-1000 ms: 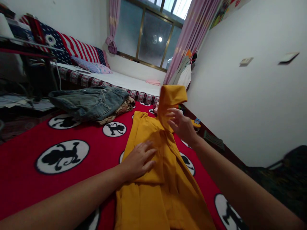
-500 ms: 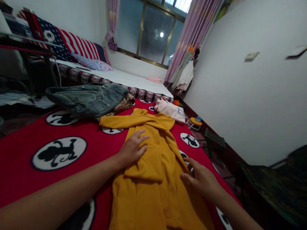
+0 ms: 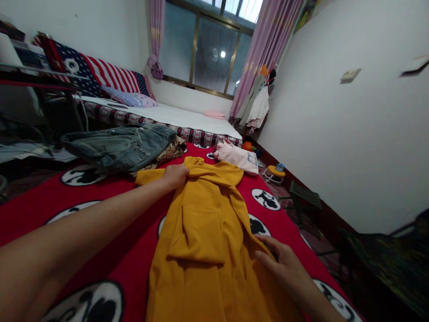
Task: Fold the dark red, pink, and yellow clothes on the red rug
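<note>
A mustard-yellow garment (image 3: 204, 241) lies lengthwise on a red blanket (image 3: 110, 210) printed with black cartoon figures in white circles. One sleeve is folded across its far end toward the left. My left hand (image 3: 174, 175) reaches far forward, its fingers closed on that folded sleeve near the collar. Resting on the garment's right edge close to me is my right hand (image 3: 284, 264), its fingers lying flat and apart.
Folded jeans (image 3: 117, 145) sit on a patterned cloth at the left. A pale pink garment (image 3: 236, 156) lies beyond the yellow one. A second bed (image 3: 174, 117) stands under the window. Small stools (image 3: 303, 193) and a yellow toy (image 3: 276, 172) are on the floor at the right.
My right hand laid the raised sleeve across the garment, then drew back to the near right edge. My left hand slid forward from the garment's middle to the folded sleeve.
</note>
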A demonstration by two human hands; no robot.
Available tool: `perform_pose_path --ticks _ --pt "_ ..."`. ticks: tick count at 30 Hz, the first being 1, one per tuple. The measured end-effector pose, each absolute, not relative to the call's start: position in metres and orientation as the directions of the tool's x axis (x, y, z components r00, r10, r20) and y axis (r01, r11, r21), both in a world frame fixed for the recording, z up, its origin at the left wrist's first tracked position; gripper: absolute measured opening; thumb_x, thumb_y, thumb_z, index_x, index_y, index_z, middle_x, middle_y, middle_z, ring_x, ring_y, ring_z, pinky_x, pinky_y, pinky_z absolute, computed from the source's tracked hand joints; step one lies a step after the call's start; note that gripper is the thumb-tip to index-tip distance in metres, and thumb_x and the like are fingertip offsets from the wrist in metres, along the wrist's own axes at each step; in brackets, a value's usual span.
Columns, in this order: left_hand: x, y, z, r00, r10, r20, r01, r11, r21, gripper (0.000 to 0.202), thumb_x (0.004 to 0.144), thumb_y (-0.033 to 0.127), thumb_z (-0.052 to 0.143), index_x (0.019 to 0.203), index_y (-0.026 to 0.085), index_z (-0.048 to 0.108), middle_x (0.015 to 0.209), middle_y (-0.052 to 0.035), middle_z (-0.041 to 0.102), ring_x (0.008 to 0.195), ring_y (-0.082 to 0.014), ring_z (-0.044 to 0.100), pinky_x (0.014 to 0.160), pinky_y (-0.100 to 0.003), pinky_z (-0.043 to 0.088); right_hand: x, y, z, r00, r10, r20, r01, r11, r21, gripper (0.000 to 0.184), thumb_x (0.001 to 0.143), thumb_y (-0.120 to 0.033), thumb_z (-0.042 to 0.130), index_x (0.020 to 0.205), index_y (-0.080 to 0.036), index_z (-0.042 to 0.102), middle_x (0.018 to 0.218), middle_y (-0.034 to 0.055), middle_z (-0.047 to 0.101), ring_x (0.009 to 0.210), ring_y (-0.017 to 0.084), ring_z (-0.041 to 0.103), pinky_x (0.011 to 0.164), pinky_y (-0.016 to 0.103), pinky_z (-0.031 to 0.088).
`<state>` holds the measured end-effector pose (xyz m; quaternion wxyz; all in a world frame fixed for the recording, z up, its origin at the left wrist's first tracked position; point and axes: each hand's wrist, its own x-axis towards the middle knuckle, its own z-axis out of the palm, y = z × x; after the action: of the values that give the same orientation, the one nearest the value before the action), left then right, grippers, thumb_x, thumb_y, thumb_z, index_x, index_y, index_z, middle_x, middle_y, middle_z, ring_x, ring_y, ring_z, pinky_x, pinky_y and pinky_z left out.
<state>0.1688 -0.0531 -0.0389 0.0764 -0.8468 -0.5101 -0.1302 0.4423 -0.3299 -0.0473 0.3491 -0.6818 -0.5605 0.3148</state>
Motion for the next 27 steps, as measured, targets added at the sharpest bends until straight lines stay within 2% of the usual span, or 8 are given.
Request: perform_pose_path --ticks 6,12,14,17,20,22,24,27 --pt "0.168 -0.043 0.025 0.371 0.81 0.453 0.902 -0.431 0.031 0.031 0.09 0.02 0.046 0.109 0.018 0.069 0.104 -0.0085 0.067 0.09 -0.022 0.057 0.082 -0.037 0.043 0.426 -0.327 -0.025 0.199 0.968 -0.15 0.247 -0.198 -0.948 0.054 0.067 -0.046 0.072 0.112 -0.016 0.069 0.106 0.0112 0.073 0.1 0.03 0.067 0.082 0.039 0.054" --pt "0.15 -0.035 0.074 0.266 0.797 0.542 0.928 -0.365 0.081 0.035 0.09 0.021 0.046 0.119 0.02 0.066 0.108 -0.0051 0.066 0.095 -0.0189 0.053 0.089 -0.036 0.041 0.394 -0.328 -0.01 0.143 0.984 -0.111 0.186 -0.136 -0.973 0.058 0.068 -0.05 0.076 0.117 -0.019 0.066 0.105 0.0111 0.071 0.102 0.028 0.064 0.081 0.037 0.053" --pt "0.138 -0.032 0.073 0.222 0.81 0.543 0.94 -0.326 0.102 0.035 0.09 0.02 0.046 0.119 0.02 0.066 0.108 -0.0057 0.065 0.096 -0.0202 0.054 0.089 -0.039 0.042 0.378 -0.333 -0.013 0.053 0.993 -0.109 0.167 -0.116 -0.979 0.065 0.069 -0.052 0.076 0.123 -0.018 0.062 0.102 0.0113 0.07 0.094 0.025 0.066 0.078 0.035 0.053" --pt "0.121 -0.031 0.056 0.176 0.835 0.521 0.951 -0.28 0.128 0.03 0.086 0.014 0.052 0.109 0.013 0.07 0.106 -0.0109 0.064 0.102 -0.0262 0.052 0.09 -0.046 0.043 0.357 -0.341 -0.021 -0.188 0.965 -0.182 0.125 -0.161 -0.979 0.074 0.072 -0.053 0.075 0.134 -0.019 0.052 0.105 0.0122 0.068 0.086 0.021 0.067 0.073 0.033 0.053" --pt "0.121 -0.044 0.027 0.186 0.831 0.525 0.94 -0.306 0.152 0.03 0.082 0.005 0.052 0.104 0.01 0.071 0.118 -0.0141 0.058 0.112 -0.0303 0.048 0.095 -0.049 0.04 0.353 -0.331 -0.027 -0.292 0.936 -0.196 0.248 -0.123 -0.961 0.057 0.076 -0.048 0.072 0.123 -0.018 0.061 0.105 0.0112 0.069 0.087 0.02 0.068 0.075 0.032 0.053" --pt "0.137 -0.065 0.005 0.255 0.806 0.535 0.903 -0.397 0.167 0.032 0.084 0.007 0.052 0.11 0.015 0.07 0.124 -0.0089 0.056 0.115 -0.0256 0.048 0.1 -0.043 0.039 0.363 -0.306 -0.03 -0.216 0.967 -0.132 0.349 -0.049 -0.936 0.044 0.077 -0.047 0.069 0.11 -0.017 0.067 0.095 0.0086 0.071 0.078 0.019 0.068 0.069 0.029 0.052" --pt "0.161 -0.094 -0.018 0.38 0.762 0.525 0.818 -0.541 0.194 0.025 0.087 0.018 0.057 0.108 0.022 0.07 0.119 -0.0024 0.06 0.111 -0.0179 0.052 0.1 -0.03 0.04 0.382 -0.268 -0.032 -0.067 0.998 -0.021 0.409 0.008 -0.912 0.041 0.076 -0.047 0.068 0.103 -0.016 0.068 0.087 0.0065 0.071 0.067 0.017 0.068 0.061 0.027 0.052" --pt "0.198 -0.142 -0.048 0.601 0.598 0.531 0.471 -0.801 0.369 0.022 0.089 0.033 0.059 0.105 0.022 0.071 0.12 -0.0059 0.061 0.113 -0.0198 0.053 0.099 -0.032 0.041 0.415 -0.202 -0.037 0.185 0.977 0.104 0.436 0.013 -0.9 0.035 0.071 -0.039 0.068 0.097 -0.015 0.065 0.086 0.0061 0.069 0.061 0.015 0.065 0.051 0.024 0.05"
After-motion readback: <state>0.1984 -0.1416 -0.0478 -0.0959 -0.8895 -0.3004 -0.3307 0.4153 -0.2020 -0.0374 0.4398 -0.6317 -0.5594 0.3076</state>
